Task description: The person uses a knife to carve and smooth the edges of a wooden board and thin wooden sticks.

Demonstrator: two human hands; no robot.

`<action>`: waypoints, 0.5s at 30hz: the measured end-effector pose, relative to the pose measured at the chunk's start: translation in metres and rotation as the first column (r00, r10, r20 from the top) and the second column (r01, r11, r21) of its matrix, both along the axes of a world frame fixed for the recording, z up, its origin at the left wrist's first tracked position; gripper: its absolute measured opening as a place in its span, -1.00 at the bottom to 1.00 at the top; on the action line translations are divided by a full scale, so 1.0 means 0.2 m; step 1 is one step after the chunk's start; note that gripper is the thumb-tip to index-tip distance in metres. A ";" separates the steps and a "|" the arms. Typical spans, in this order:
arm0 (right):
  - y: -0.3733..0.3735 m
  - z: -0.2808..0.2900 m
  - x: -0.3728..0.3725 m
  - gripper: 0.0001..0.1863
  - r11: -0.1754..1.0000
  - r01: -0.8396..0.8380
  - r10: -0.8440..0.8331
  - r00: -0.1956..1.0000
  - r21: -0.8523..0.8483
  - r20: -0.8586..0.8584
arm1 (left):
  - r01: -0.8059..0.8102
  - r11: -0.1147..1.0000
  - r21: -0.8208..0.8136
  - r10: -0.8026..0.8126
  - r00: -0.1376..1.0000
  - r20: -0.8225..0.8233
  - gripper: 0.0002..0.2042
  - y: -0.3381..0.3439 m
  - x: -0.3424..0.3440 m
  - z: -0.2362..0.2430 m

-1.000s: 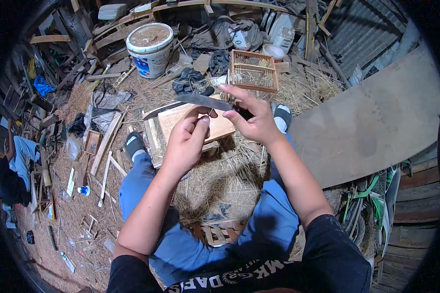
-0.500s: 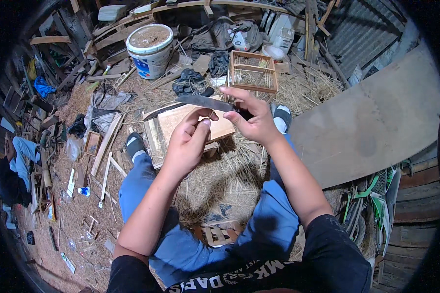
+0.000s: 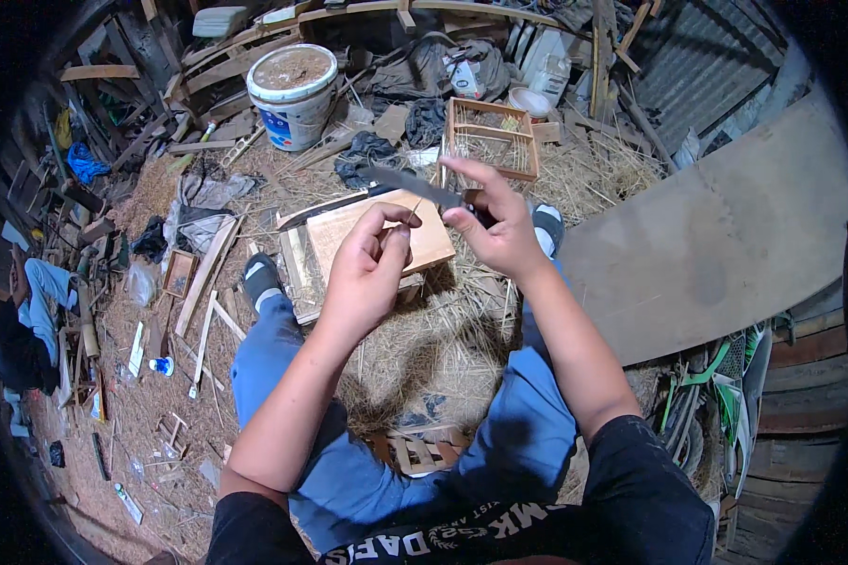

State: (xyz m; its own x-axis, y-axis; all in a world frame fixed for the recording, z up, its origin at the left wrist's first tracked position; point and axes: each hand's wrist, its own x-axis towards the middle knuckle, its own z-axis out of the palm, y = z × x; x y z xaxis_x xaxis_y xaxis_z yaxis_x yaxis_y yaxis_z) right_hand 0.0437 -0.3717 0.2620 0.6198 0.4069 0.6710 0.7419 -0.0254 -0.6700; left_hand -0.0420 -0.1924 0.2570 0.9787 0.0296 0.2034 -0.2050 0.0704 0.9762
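My left hand (image 3: 367,268) is closed, its thumb and index finger pinching a thin wooden stick (image 3: 415,209) that points upward. In my right hand (image 3: 499,231) is a knife (image 3: 413,185), gripped near its handle. Its dark blade points left and slants up, slightly blurred, just above the stick; whether they touch I cannot tell. Below both hands stands a pale wooden block (image 3: 334,239) with a flat top. A long dark strip (image 3: 334,206) lies along the block's far edge. Past my right hand sits a small wooden frame with thin bars (image 3: 490,169).
A white bucket (image 3: 293,122) filled with shavings stands beyond the block. A large board (image 3: 707,245) leans in from the right, above a green and white motorbike (image 3: 727,395). Straw (image 3: 396,358) and wood scraps litter the floor. Another person (image 3: 45,292) is at the far left.
The knife blade has shifted right and tilted more steeply, its tip now higher. My right fingers have opened slightly upward; my left hand stays nearly in place with the stick.
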 end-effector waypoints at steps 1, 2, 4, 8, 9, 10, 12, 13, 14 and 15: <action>-0.01 0.01 -0.01 -0.45 1.000 0.000 0.000 1.000 0.000 -0.001 | -0.021 1.000 -0.005 0.021 0.999 0.033 -0.84 0.00 0.00 0.00; -0.02 0.03 -0.03 -0.42 0.991 0.020 -0.025 0.999 -0.131 -0.040 | -0.044 0.999 -0.009 0.045 0.997 0.066 -0.84 0.01 0.00 0.01; -0.03 0.03 -0.03 -0.39 0.964 0.037 -0.059 0.995 -0.263 -0.076 | 0.012 1.000 0.016 -0.010 0.996 -0.090 -0.82 0.03 -0.02 0.04; -0.03 0.01 0.00 -0.36 0.990 0.041 -0.043 0.999 -0.135 -0.011 | 0.039 0.999 -0.010 -0.040 0.990 -0.138 -0.80 0.02 -0.02 0.08; -0.03 0.02 -0.01 -0.36 0.991 0.055 -0.060 0.997 -0.118 -0.041 | 0.050 0.998 -0.034 -0.054 0.990 -0.131 -0.81 0.02 -0.02 0.08; -0.03 0.02 -0.01 -0.36 0.992 0.054 -0.060 0.997 -0.117 -0.042 | 0.060 0.997 -0.057 -0.067 0.990 -0.123 -0.81 0.02 -0.02 0.08; -0.02 0.03 -0.02 -0.36 0.988 0.044 -0.046 0.999 -0.145 -0.011 | 0.047 0.997 -0.061 -0.054 0.989 -0.135 -0.81 0.02 -0.03 0.07; -0.03 0.02 -0.02 -0.36 0.988 0.046 -0.048 0.999 -0.145 -0.011 | 0.034 0.997 -0.066 -0.044 0.988 -0.146 -0.81 0.02 -0.04 0.07; -0.03 0.01 0.00 -0.36 0.990 0.037 -0.035 0.999 -0.138 0.013 | 0.036 0.997 -0.066 -0.045 0.988 -0.146 -0.81 0.02 -0.04 0.08; -0.03 0.01 0.01 -0.36 0.991 0.028 -0.023 0.999 -0.132 0.038 | 0.048 0.998 -0.039 -0.053 0.990 -0.132 -0.81 0.03 -0.03 0.09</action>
